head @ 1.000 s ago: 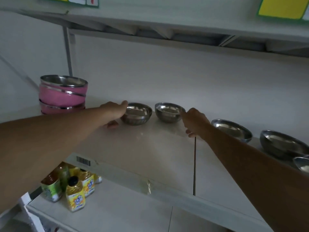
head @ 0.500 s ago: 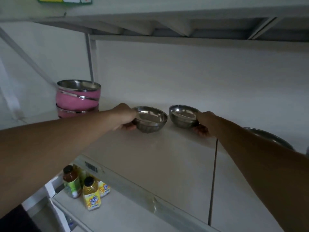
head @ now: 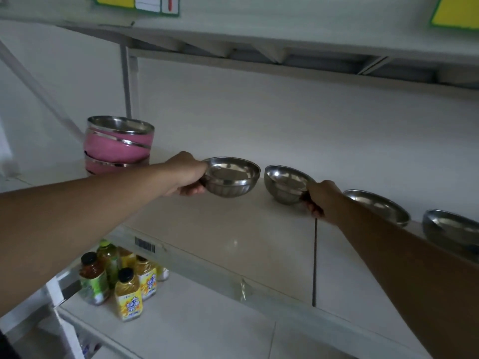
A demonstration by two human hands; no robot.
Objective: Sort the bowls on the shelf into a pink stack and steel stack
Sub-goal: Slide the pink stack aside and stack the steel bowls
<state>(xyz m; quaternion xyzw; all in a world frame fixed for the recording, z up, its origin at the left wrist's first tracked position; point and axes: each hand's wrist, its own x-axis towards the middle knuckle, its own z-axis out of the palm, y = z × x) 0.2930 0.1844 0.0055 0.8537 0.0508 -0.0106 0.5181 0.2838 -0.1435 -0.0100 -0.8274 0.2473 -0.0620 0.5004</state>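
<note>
White shelving across the whole frame, dimly lit, pale back wall behind. Nearest, at lower left on the lower shelf: cluster of drink bottles, yellow and green labels, dark caps. Just above them, on the front edge of the middle shelf, barcode sticker.

Both forearms reaching in from the lower corners toward mid-frame. Left hand, grip closed on the near rim of a steel bowl, thumb over the rim, fingers curled beneath; bowl apparently raised a little off the shelf, roughly level. Right hand, grip clenched on the right rim of a second steel bowl, this one tilted with its opening toward the left of frame; whether its base touches the shelf, cannot tell. Two held bowls side by side at centre, near each other, narrow gap between.

Further right along the shelf, partly behind the right forearm: shallow steel bowl, then a deeper one at the right edge.

Further back at centre left: pink stack, pink-sided bowls nested, steel rims showing, top one sitting slightly askew.

Upper shelf overhead, yellow and green signs at the upper corners.
</note>
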